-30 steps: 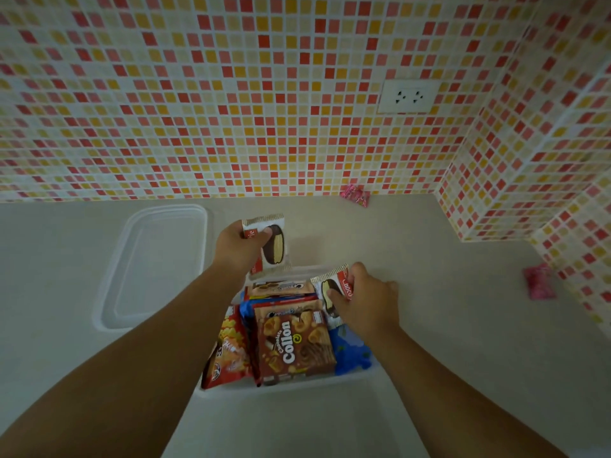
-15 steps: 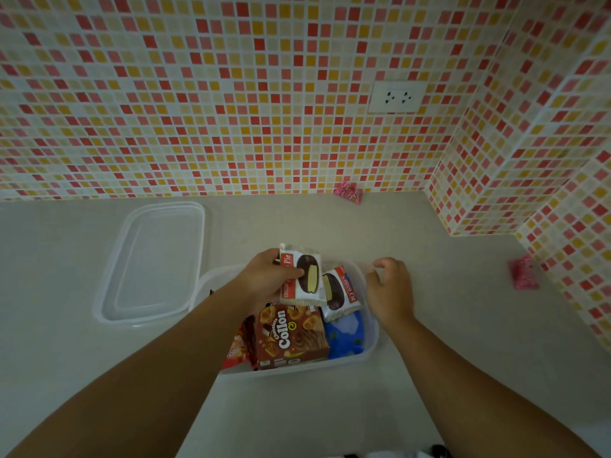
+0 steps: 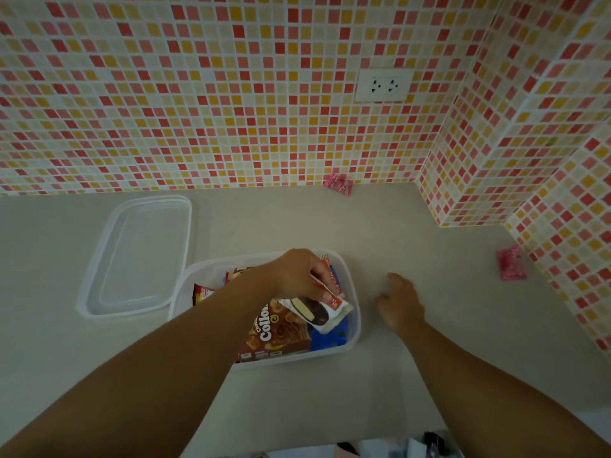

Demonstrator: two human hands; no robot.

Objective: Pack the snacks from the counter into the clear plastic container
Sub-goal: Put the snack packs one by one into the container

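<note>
Counter: a pale beige counter [image 3: 330, 391] fills the lower half of the head view, running back to a mosaic wall.
Container: the clear plastic container [image 3: 353, 328] stands open on the counter near its middle, already holding several snack packets.
Brown box: a brown Collon box [image 3: 281, 335] lies in the near part of the container, its front face up.
Blue packet: a blue packet [image 3: 330, 338] lies under the pie packet, at the container's right side.
Left hand: the left hand [image 3: 294, 276] is over the container, fingers pinched on a white and red pie packet [image 3: 317, 310] that rests tilted on the other snacks.
Right hand: the right hand [image 3: 400, 304] is on the counter just right of the container, fingers loosely curled, holding nothing.
Lid: a clear lid [image 3: 139, 256] lies flat on the counter just left of the container and slightly behind it.
Pink snack, right: a pink packet [image 3: 511, 267] lies on the counter, well to the right, near the side wall.
Pink snack, far: another pink packet [image 3: 338, 184] lies at the foot of the back wall.
Wall: red, orange and cream mosaic tiles, with a white socket [image 3: 383, 85] at upper right.
</note>
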